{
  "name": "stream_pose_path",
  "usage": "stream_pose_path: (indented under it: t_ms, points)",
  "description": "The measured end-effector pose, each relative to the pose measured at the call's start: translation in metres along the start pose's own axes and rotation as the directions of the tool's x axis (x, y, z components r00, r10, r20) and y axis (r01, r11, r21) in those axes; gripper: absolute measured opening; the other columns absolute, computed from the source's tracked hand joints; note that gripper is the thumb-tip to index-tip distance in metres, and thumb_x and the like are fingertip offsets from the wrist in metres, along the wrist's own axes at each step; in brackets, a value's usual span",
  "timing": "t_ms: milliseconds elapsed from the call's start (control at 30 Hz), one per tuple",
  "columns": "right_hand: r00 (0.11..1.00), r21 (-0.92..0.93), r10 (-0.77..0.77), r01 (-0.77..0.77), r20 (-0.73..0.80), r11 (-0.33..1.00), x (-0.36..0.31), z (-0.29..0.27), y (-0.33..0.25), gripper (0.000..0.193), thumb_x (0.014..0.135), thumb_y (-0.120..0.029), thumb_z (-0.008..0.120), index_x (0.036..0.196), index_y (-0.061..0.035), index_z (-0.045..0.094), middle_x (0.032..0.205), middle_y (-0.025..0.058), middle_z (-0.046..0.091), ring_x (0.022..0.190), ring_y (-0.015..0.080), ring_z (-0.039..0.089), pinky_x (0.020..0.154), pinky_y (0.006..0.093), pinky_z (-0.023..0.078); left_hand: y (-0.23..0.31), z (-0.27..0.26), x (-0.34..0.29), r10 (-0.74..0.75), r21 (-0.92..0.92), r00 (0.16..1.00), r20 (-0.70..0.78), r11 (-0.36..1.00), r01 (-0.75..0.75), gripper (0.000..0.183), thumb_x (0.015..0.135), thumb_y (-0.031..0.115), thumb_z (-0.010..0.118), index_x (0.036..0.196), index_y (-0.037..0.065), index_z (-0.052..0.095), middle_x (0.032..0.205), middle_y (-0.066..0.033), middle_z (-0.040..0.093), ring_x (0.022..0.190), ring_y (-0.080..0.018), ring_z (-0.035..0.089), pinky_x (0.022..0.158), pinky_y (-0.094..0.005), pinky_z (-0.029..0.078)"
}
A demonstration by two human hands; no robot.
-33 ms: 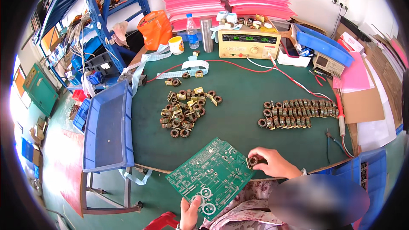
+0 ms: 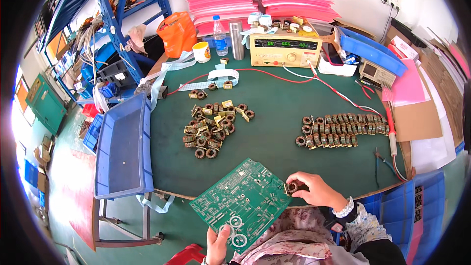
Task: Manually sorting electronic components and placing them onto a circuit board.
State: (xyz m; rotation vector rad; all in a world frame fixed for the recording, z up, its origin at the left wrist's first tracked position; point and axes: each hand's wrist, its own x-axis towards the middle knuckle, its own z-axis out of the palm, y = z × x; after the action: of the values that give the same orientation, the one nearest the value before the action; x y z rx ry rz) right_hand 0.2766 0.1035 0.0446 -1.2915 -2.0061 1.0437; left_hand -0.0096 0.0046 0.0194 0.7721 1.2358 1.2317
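My left hand (image 2: 217,245) grips the lower left edge of a green circuit board (image 2: 235,191), its thumb lying on top near white printed rings. The board is tilted over the table's front edge and my lap. Beside its right corner, my right hand (image 2: 314,190) pinches a toroidal coil (image 2: 293,187) wound with copper wire on a small base. Whether the coil touches the board I cannot tell. Beyond the board lies a loose heap of similar coils (image 2: 208,130). To the right, more coils (image 2: 343,130) stand in tidy rows on the green tabletop (image 2: 274,132).
At the back stands a bench instrument (image 2: 285,51) with a lit display, a red lead running from it. A steel flask (image 2: 236,40), a water bottle (image 2: 220,37) and a cup (image 2: 201,52) are nearby. Pliers (image 2: 387,164) lie at right; a blue tray (image 2: 125,147) stands left.
The view has shifted very slightly. Both hands keep their grip, the coil still beside the board's right corner. My right forearm and sleeve now show where a blur was before.
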Motion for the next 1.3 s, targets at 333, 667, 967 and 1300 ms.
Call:
stream_pose_path:
  t_ms: [333, 667, 967, 1300]
  points:
    - [0.990, -0.011, -0.102, 0.101, -0.098, 0.995, -0.016, 0.011, 0.002, 0.035, 0.074, -0.001, 0.068, 0.106, -0.0064, 0.056, 0.098, 0.0104, 0.062, 0.082, 0.0256, 0.061, 0.072, 0.0347, 0.051, 0.005, 0.007, -0.004, 0.047, 0.030, 0.999, 0.003, 0.998, -0.048, 0.025, 0.089, 0.018, 0.054, 0.111, 0.006, 0.054, 0.075, 0.0079, 0.050, 0.056, -0.0011, 0.036, 0.047, -0.0178, 0.025]
    - [0.973, -0.114, -0.141, 0.122, -0.180, 0.986, -0.015, 0.012, -0.003, 0.034, 0.071, 0.004, 0.066, 0.103, -0.0053, 0.059, 0.096, 0.0110, 0.063, 0.080, 0.0264, 0.062, 0.072, 0.0344, 0.051, 0.005, 0.006, -0.004, 0.026, -0.007, 0.999, 0.033, 1.000, -0.026, 0.032, 0.089, 0.016, 0.053, 0.119, 0.005, 0.052, 0.084, 0.0067, 0.055, 0.060, -0.0010, 0.038, 0.049, -0.0169, 0.026]
    - [0.971, -0.163, -0.179, 0.154, -0.158, 0.975, -0.013, 0.013, -0.006, 0.036, 0.069, 0.007, 0.065, 0.102, -0.0051, 0.058, 0.097, 0.0106, 0.062, 0.084, 0.0284, 0.060, 0.073, 0.0365, 0.051, 0.001, 0.006, -0.005, 0.039, -0.027, 0.999, 0.027, 0.999, -0.038, 0.027, 0.089, 0.016, 0.054, 0.114, 0.006, 0.053, 0.078, 0.0076, 0.052, 0.057, -0.0007, 0.037, 0.047, -0.0172, 0.025]
    - [0.958, -0.339, -0.286, 0.271, 0.006, 0.901, -0.001, 0.024, -0.008, 0.035, 0.070, 0.003, 0.065, 0.104, -0.0018, 0.055, 0.101, 0.0116, 0.060, 0.090, 0.0305, 0.056, 0.077, 0.0367, 0.048, 0.006, 0.009, -0.007, 0.037, -0.007, 0.999, 0.020, 0.999, -0.036, 0.030, 0.090, 0.017, 0.054, 0.118, 0.005, 0.053, 0.081, 0.0076, 0.054, 0.058, -0.0006, 0.037, 0.048, -0.0169, 0.025]
